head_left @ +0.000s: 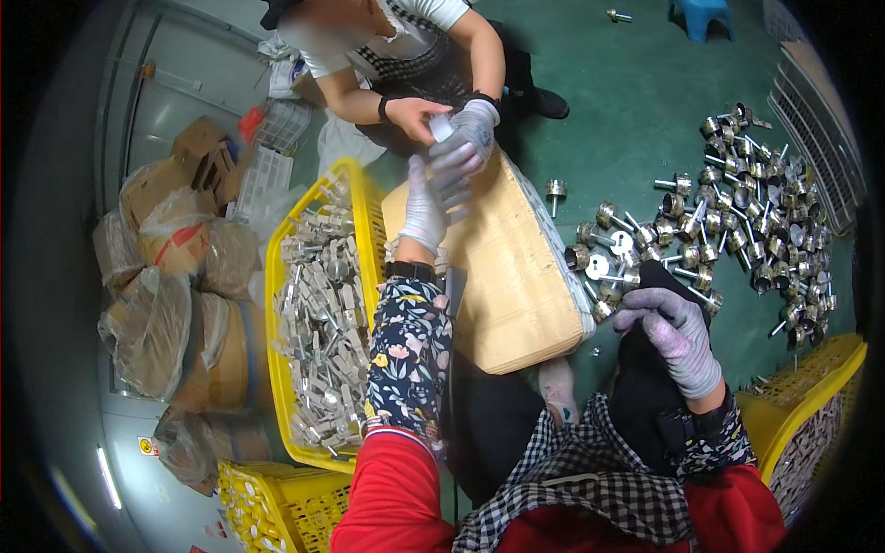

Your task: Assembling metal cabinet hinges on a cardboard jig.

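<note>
we sit on the green floor with a flat cardboard-wrapped pack lying slantwise in front of our knees, and we place everything from that pack. left of it, its rim touching the pack's long edge, stands a yellow crate heaped with grey metal pieces, so that side is closed. further left of the pack lie bagged cardboard bundles. right of the pack the floor stays bare for a narrow strip, then a scatter of metal cylinder parts spreads wide; a second yellow crate sits at the pack's lower right. beyond the pack's far end a co-worker crouches, their gloved hand and bare hand together on a small white piece. our left hand, gloved white, reaches over the pack's far corner with fingers stretched long and loose, tips just beside the co-worker's glove, holding nothing we can see. our right hand, in a purple-grey glove, rests on our dark-trousered knee right of the pack, fingers curled partway and empty.
</note>
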Motion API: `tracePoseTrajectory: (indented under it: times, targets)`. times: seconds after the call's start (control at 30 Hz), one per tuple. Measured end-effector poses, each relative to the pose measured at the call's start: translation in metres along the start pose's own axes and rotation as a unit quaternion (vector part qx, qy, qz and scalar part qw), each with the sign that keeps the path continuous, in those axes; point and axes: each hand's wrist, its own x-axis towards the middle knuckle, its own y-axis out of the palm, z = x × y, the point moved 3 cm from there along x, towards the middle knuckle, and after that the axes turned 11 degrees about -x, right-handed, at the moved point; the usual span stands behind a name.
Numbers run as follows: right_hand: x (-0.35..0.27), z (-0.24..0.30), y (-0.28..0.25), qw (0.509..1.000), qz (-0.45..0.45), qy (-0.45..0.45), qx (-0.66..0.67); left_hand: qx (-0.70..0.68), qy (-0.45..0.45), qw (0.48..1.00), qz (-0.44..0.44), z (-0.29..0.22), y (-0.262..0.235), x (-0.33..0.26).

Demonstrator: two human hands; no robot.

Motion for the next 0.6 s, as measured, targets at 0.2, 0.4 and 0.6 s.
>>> tracePoseTrajectory:
  times: [0.2, 0.4, 0.6]
  targets:
    - [0.006, 0.004, 0.008, 1.0, -0.002, -0.019, -0.014, 0.087, 0.032, 0.992, 0.082, -0.013, -0.011, 0.008]
    - [-0.01, -0.011, 0.006, 0.994, -0.101, 0.008, -0.027, 0.015, -0.006, 0.999, 0.037, 0.024, 0.027, 0.028]
    - [-0.006, -0.012, 0.02, 0.993, -0.064, -0.051, -0.081, -0.08, -0.023, 0.995, 0.061, 0.043, 0.022, 0.0]
